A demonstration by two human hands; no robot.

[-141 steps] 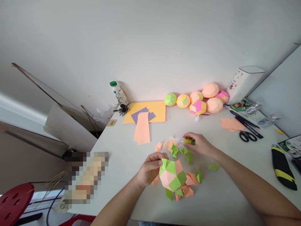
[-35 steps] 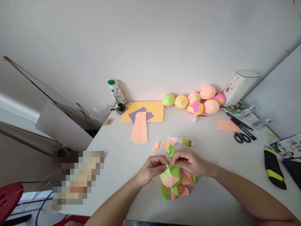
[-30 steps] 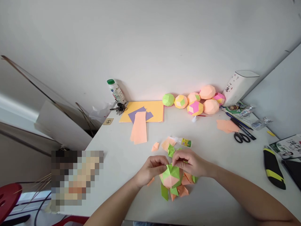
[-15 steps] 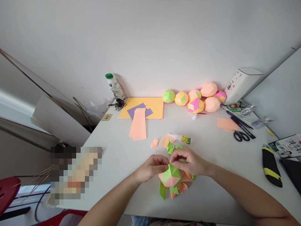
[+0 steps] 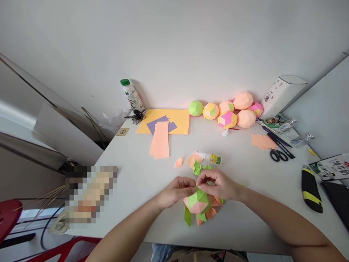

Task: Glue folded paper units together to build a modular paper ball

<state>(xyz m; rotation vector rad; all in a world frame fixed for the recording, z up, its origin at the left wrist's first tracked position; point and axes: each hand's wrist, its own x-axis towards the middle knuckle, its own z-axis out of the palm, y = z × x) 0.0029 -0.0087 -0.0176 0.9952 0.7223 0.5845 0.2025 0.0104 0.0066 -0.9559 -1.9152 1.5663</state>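
Ball (image 5: pixel 197 204) pinched at its far edge

Left hand (image 5: pixel 176 190) and right hand (image 5: pixel 220 183) pinched its green tip — that pointed toward the wall (image 5: pixel 163 54), long axis unclear — beside folded pieces (image 5: pixel 210 213) near the table's front (image 5: pixel 240 230).

tabletop (image 5: pixel 133 178) passable at left; paper ball (image 5: pixel 199 203), glue bottle (image 5: pixel 214 159) obstruct the middle.
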